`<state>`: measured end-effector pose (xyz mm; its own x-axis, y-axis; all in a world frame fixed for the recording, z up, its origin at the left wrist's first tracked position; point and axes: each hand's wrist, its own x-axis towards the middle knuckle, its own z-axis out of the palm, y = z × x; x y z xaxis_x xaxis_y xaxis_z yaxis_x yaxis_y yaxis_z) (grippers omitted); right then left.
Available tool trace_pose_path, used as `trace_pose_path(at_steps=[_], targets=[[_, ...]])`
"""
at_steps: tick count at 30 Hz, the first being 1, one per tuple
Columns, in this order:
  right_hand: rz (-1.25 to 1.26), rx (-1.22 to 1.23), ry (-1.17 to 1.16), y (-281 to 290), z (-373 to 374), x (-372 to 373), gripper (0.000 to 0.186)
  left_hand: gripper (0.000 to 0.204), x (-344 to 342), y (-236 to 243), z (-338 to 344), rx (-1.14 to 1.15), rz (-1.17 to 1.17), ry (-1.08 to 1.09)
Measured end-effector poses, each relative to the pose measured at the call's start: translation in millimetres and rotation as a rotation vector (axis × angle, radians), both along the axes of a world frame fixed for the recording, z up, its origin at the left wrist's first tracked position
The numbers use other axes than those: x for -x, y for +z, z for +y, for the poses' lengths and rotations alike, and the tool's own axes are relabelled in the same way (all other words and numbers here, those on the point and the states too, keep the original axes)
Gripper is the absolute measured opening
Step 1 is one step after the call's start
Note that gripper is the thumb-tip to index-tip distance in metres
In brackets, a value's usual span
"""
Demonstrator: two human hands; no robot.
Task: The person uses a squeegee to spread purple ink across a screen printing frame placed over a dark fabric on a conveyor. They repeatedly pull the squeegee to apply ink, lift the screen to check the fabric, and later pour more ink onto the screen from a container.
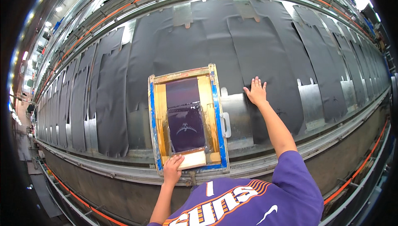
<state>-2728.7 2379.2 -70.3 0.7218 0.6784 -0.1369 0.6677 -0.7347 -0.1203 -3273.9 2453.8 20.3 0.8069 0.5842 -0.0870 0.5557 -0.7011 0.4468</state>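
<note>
Plainly well apart, both hands: left hand at the near end of a screen-printing frame, fingertips laid over the left end of a pale squeegee-like block; impossible to tell how firmly gripped. Right hand spread flat, back upward, on a dark grey sheet to the right of the frame, clamped on nothing.

Seen lying crosswise at the near end of the frame, just below the dark purple mesh window with its pale crescent emblem. Set, frame and all, on the long metal-topped table, near edge close to the guide rail.

Probably light and stiff, judging by the block's slim, straight shape; best taken along the top back, away from the underside, likely slick if inked. Likely rigid and fairly unwieldy as to the frame, so better held by the taped side bars or the white handle on the right side. Glossy and apparently wet across the mesh, hence slippery and easily marked; keep fingertips off. Thin, limp and easily creased, by the look of the dark grey sheet; press with an open palm, or lift by two corners, never by pinching the middle.
</note>
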Motion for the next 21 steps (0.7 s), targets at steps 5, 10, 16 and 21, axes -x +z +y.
trace_pose_path(at_steps=[5, 10, 16, 21], targets=[[0.128, -0.389, 0.074, 40.4, -38.9, 92.3, 0.035, 0.059, 21.2, 0.7, -7.1, 0.042, -0.119, 0.085], [0.274, -0.663, 0.004, 48.8, -117.1, 220.9, 0.014, 0.029, 43.4, -8.6, 19.0, 0.299, -0.34, 0.426], [0.316, -0.59, 0.21, 52.8, -143.4, 278.6, 0.014, 0.046, 72.5, -53.2, 76.2, 0.486, -0.476, 0.911], [0.231, -0.73, 0.138, 58.3, -101.7, 208.7, 0.015, 0.045, 96.3, -81.7, 97.4, 0.679, -0.505, 1.046]])
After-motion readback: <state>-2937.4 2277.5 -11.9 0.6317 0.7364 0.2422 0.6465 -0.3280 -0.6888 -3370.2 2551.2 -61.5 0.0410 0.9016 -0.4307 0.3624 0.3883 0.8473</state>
